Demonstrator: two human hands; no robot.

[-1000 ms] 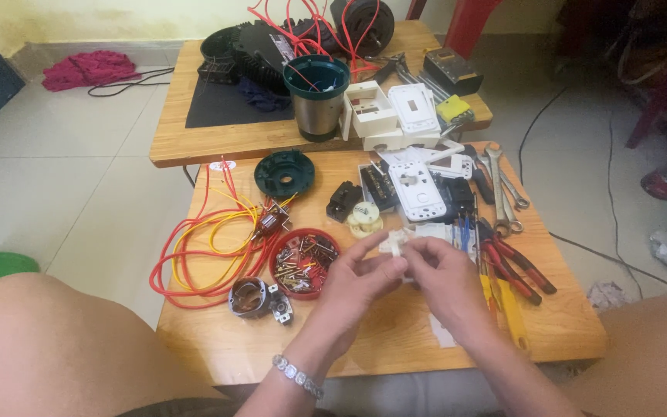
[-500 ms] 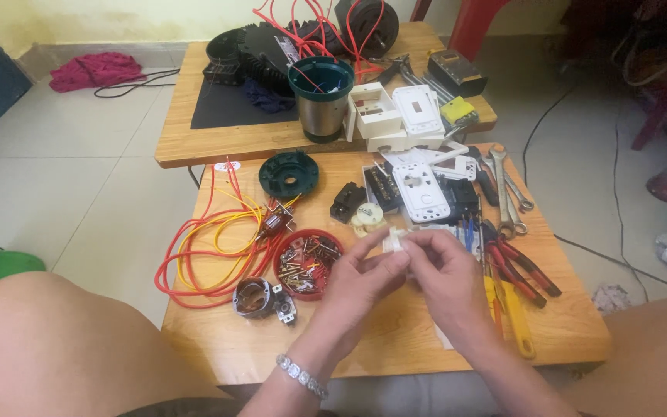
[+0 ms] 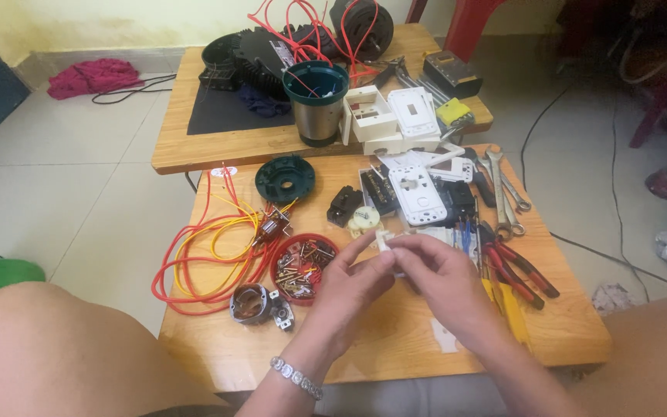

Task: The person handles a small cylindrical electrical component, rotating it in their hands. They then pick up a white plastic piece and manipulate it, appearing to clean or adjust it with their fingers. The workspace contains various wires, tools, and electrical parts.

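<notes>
Small white plastic part [image 3: 384,242] between hands [image 3: 403,278]

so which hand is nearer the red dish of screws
Left. The left hand sits right beside the red dish, nearly touching its rim; the right hand is farther off, beyond the left.
</notes>
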